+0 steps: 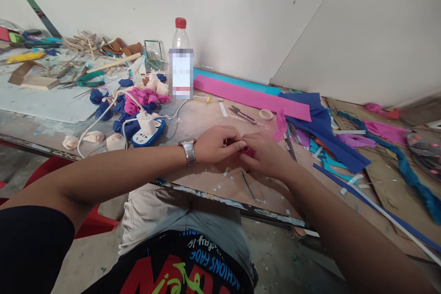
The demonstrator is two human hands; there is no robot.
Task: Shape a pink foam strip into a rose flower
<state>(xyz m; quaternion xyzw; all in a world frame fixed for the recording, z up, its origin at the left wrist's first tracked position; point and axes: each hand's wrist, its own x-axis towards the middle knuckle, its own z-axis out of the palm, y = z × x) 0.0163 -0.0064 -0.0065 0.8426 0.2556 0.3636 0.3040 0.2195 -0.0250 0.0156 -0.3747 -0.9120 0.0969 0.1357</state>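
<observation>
Over the table near its front edge, my left hand (218, 144) and my right hand (264, 152) meet, fingers closed. Between their fingertips shows a small deep-pink piece of crepe paper (250, 152), mostly hidden by the fingers. Just beyond the hands lie thread snips (243, 115) and a roll of tape (266, 114). A long folded strip of pink crepe paper (253, 97) runs behind them. Below my hands is a thin dark green strand (248, 185) on the tabletop.
On the left, a blue-and-white power strip (149, 134) with a plugged-in charger and white cable sits near rolled paper flowers (141, 99). A red-capped bottle (181, 41) stands behind. Blue crepe paper (339, 140) and cardboard (382, 179) lie at right.
</observation>
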